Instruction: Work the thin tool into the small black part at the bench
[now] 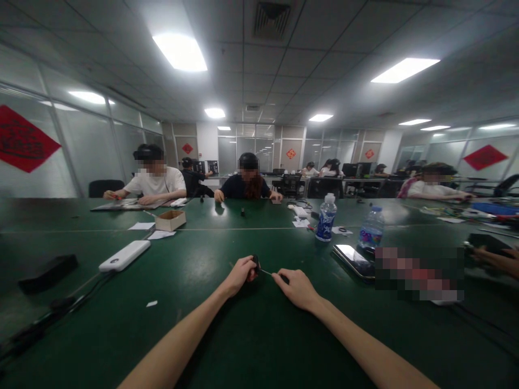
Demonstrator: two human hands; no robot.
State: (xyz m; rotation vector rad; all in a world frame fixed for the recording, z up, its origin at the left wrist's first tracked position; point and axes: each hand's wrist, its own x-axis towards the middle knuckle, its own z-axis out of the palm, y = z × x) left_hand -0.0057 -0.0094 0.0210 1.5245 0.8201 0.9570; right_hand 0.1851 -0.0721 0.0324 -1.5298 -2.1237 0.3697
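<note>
Over the middle of the green table, my left hand (241, 275) is closed around a small black part (255, 261), whose exact kind is too small to make out. My right hand (298, 287) grips a screwdriver (266, 272) with a thin metal shaft and a dark handle mostly covered by the fingers. The shaft points left at the black part; whether its tip touches the part I cannot tell.
To the right are a phone (353, 261), a blue-labelled bottle (325, 219) and a second bottle (371, 229). A white power strip (125, 256), black box (47, 273) and small cardboard box (170, 220) lie left. Other people sit around the table (227, 346).
</note>
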